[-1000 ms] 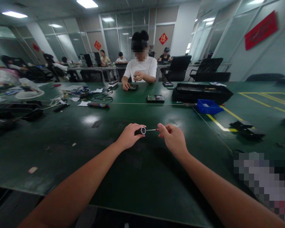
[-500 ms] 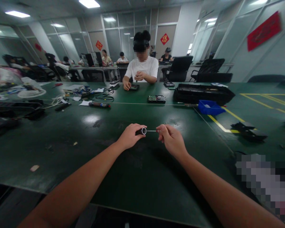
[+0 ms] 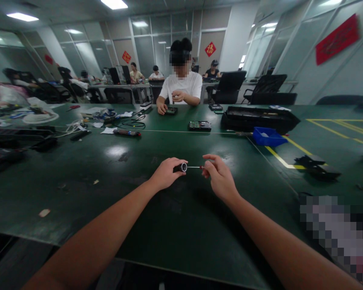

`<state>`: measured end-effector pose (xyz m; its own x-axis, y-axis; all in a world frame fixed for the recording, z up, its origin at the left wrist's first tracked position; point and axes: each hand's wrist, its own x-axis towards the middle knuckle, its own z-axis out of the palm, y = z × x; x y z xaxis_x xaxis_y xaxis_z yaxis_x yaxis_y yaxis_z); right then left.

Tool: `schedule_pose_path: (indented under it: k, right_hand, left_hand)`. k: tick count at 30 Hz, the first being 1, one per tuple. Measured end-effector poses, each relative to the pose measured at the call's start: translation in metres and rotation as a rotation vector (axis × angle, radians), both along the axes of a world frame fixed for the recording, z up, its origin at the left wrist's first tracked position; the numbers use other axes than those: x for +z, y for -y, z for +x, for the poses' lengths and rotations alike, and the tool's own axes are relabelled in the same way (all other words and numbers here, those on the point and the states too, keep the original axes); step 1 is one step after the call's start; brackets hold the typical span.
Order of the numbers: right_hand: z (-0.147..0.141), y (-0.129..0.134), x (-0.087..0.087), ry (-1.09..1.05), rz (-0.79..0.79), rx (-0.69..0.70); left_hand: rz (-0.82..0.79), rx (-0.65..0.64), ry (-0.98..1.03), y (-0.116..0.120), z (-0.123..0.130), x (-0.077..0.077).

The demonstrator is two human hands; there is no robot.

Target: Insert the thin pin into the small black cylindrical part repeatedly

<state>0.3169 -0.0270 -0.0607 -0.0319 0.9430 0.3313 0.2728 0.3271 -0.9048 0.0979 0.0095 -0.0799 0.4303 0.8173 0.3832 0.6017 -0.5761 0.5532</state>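
I have both hands close together above the near part of the green desk [image 3: 157, 225], and what counts here is the line running between them. The left hand [image 3: 165, 174] is closed around a short black cylinder [image 3: 178, 168], its thumb below and fingers above, with the bright ringed end turned toward me and a little to the right. The right hand [image 3: 220, 175] pinches the red handle of a slim screwdriver [image 3: 194, 167] between thumb and curled fingers, while one finger is lifted clear above the grip. The screwdriver's long axis lies nearly level, crosswise to my view, its metal shaft pointing left from the right hand straight at the cylinder's ringed end. So the cylinder is nearest the left hand, the handle nearest the right, and only the bare shaft spans the gap. I can't tell from this angle whether the tip touches the ring, sits inside it or passes just in front, nor whether the left hand rests on the surface. Well beyond the hands I see a green circuit-board unit [image 3: 199, 125], with a blue bin [image 3: 264, 141] off to its right and a seated co-worker [image 3: 184, 85] across from me.
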Motion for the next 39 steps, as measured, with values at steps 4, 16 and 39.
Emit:
schedule_pose_path:
  k: [4,16,39]
  right_hand:
    - [0.0,-0.001,-0.002,-0.034,0.017,0.024]
    - [0.0,-0.004,-0.001,-0.091,-0.036,0.062]
    - [0.006,-0.026,-0.018,-0.535,-0.22,-0.192]
  left_hand:
    - [0.003,0.005,0.006,0.0,0.0,-0.001]
    - [-0.031,0.018,0.027,-0.001,0.001,-0.001]
    - [0.021,0.011,-0.061,-0.008,0.005,-0.002]
